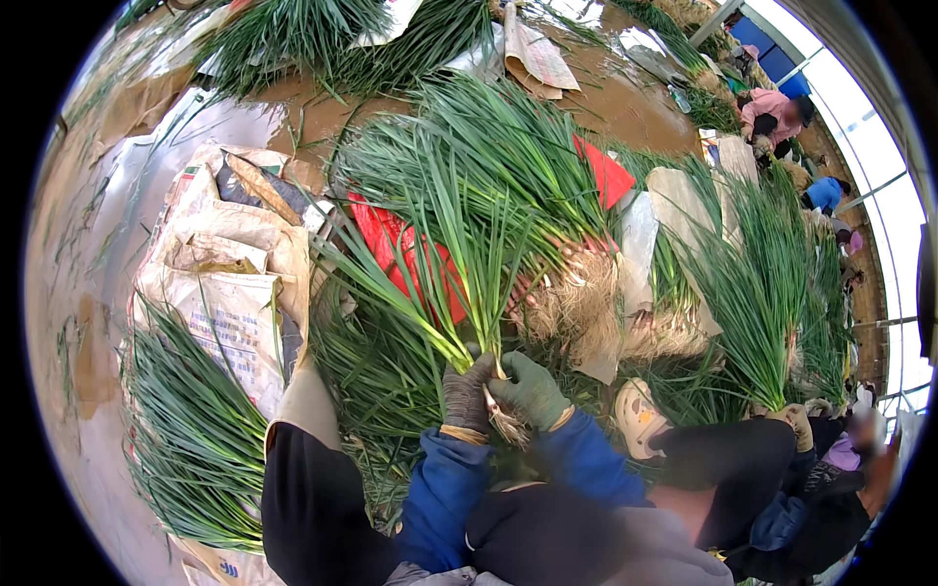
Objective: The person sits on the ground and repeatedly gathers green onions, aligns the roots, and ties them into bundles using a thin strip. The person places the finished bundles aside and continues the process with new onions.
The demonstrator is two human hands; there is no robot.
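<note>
My left hand [469, 395], in a dark knitted glove, grips the lower stems of a small bunch of green allium stalks [469, 300], whose long leaves fan out away from me. Beside it my right hand [533, 388], in a green-grey glove, pinches the base of a stalk with its fingertips. White stem ends with pale roots [506, 423] hang below, between the hands. Just beyond lies a large heap of the same plants [506, 176], with a thick tangle of tan roots [571, 300] facing my right side.
To my left, leafy stalks [198, 439] rest on printed woven sacks [227, 322]. Red plastic sheeting [608, 172] pokes from the heap. Close on my right, a person's clog [639, 417] and gloved hand [795, 425] are beside another bunch [762, 293]. Muddy water [630, 110] covers ground beyond.
</note>
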